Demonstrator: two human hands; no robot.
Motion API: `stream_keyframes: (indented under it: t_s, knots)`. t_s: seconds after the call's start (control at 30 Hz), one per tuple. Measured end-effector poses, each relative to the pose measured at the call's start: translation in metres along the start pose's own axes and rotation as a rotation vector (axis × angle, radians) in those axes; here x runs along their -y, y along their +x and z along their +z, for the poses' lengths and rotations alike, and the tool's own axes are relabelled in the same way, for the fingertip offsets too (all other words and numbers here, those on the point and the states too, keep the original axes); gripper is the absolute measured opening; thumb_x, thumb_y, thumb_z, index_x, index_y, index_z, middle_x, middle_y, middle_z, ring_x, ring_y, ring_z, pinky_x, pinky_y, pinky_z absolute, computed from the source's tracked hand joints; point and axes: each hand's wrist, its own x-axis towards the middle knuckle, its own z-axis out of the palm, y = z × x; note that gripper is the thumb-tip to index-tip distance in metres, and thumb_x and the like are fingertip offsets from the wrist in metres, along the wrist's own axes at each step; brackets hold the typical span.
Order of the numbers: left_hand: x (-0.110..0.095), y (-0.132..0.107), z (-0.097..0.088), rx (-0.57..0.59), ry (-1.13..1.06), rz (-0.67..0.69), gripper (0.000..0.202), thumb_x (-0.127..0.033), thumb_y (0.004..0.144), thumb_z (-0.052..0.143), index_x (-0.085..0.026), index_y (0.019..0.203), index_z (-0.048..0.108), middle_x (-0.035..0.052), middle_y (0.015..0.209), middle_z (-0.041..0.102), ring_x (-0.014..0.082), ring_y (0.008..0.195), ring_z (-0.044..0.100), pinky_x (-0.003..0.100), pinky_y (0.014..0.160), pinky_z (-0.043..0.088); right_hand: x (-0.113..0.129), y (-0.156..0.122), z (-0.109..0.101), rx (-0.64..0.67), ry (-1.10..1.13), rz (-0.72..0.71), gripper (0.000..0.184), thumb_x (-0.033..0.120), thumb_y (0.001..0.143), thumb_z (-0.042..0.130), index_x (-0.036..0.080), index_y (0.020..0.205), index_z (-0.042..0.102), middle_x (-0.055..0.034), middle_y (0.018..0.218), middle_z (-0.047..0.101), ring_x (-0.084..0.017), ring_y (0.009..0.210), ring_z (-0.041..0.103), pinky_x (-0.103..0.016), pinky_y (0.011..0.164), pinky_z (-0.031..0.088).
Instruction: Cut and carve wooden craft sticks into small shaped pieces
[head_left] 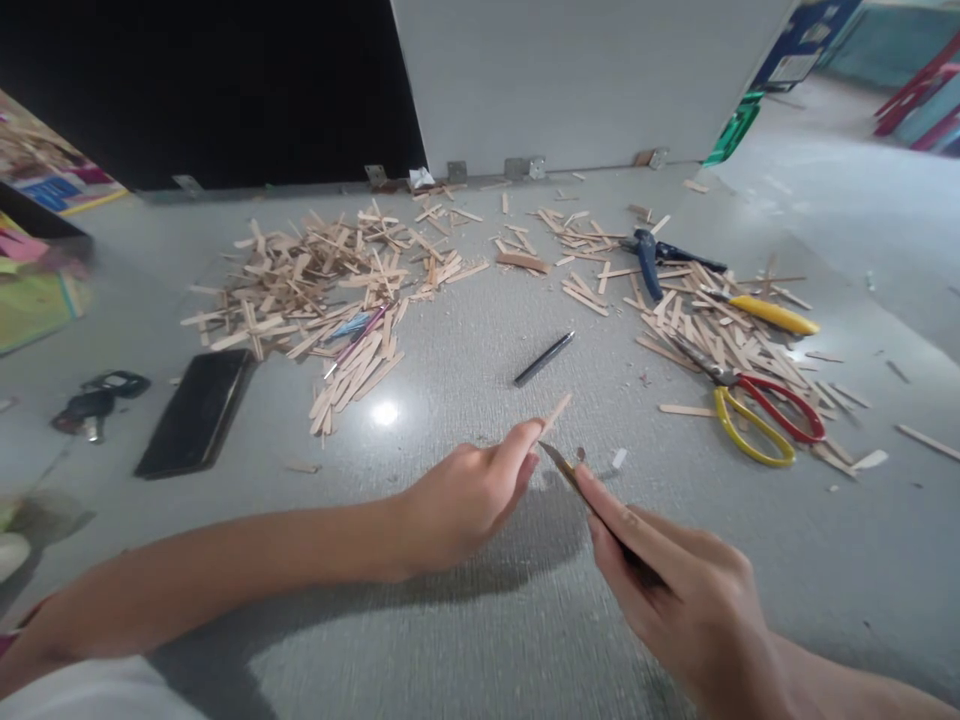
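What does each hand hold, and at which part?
The left hand pinches a wooden stick at its lower end. The right hand grips a knife by its handle.

Pale tan for the held stick (556,410) and the scattered sticks (315,280), plain bare wood. Dark grey on the blade (559,462). Speckled grey for the floor (465,640). Red and yellow on the scissors (726,382), blue on the pliers (649,265), yellow on the cutter (772,315) — black for pen (544,358) and phone (196,410).
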Motion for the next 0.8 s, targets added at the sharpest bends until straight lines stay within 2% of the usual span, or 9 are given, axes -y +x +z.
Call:
stream_keyframes:
  t_s: [0.1,0.17,0.3,0.43,0.57,0.63,0.8]
  knots:
    - [0.003,-0.002,0.004,-0.015,0.077,0.047,0.041,-0.03,0.117,0.026,-0.014,0.142,0.055,0.0023,0.075,0.074,0.0159,0.057,0.068,0.024,0.054,0.053,0.001,0.005,-0.001,0.064,0.099,0.071,0.038,0.012,0.104,0.054,0.004,0.133,0.076,0.0042,0.059,0.058,-0.008,0.044,0.045,-0.017,0.043,0.045]
    - [0.005,-0.003,0.005,-0.037,0.11,0.088,0.042,-0.03,0.117,0.025,-0.013,0.143,0.055,0.0032,0.076,0.074,0.0157,0.059,0.069,0.024,0.055,0.054,0.001,0.006,-0.002,0.075,0.13,0.096,0.038,0.013,0.104,0.054,0.006,0.134,0.077,0.0046,0.057,0.057,-0.009,0.044,0.045,-0.017,0.043,0.045]
    - [0.008,-0.003,0.008,-0.082,0.193,0.154,0.044,-0.027,0.117,0.021,-0.01,0.144,0.053,0.0027,0.073,0.072,0.0157,0.057,0.068,0.024,0.055,0.055,-0.001,0.004,-0.001,0.008,0.107,0.052,0.04,0.011,0.103,0.054,0.01,0.135,0.077,0.0034,0.06,0.062,-0.008,0.045,0.045,-0.016,0.045,0.046]
    - [0.011,-0.003,0.011,-0.158,0.27,0.25,0.039,-0.019,0.116,0.024,-0.008,0.143,0.049,0.0018,0.071,0.07,0.0168,0.054,0.068,0.024,0.05,0.053,-0.004,0.004,0.001,0.049,0.114,0.074,0.038,0.012,0.102,0.056,0.01,0.132,0.079,0.0035,0.058,0.061,-0.008,0.045,0.048,-0.016,0.046,0.048]
    - [0.013,-0.002,0.014,-0.205,0.307,0.314,0.037,-0.015,0.113,0.025,-0.007,0.144,0.046,0.0019,0.068,0.071,0.0179,0.052,0.067,0.026,0.05,0.053,-0.004,0.007,0.001,0.023,0.107,0.054,0.039,0.013,0.102,0.055,0.014,0.133,0.079,0.0026,0.059,0.064,-0.009,0.044,0.049,-0.016,0.046,0.049]
    - [0.011,-0.001,0.013,-0.164,0.262,0.285,0.038,-0.016,0.113,0.024,-0.008,0.143,0.047,0.0032,0.071,0.073,0.0173,0.054,0.068,0.026,0.051,0.053,-0.002,0.009,0.0,0.042,0.119,0.072,0.038,0.014,0.102,0.055,0.011,0.131,0.08,0.0027,0.058,0.063,-0.008,0.043,0.047,-0.016,0.043,0.047]
    - [-0.005,0.003,0.002,-0.086,0.0,0.05,0.039,-0.029,0.117,0.023,-0.015,0.13,0.057,0.0019,0.075,0.075,0.0153,0.059,0.07,0.025,0.057,0.053,0.002,0.014,-0.004,0.027,0.118,0.079,0.037,0.014,0.101,0.057,0.009,0.128,0.081,0.0027,0.058,0.064,-0.008,0.044,0.05,-0.015,0.044,0.049]
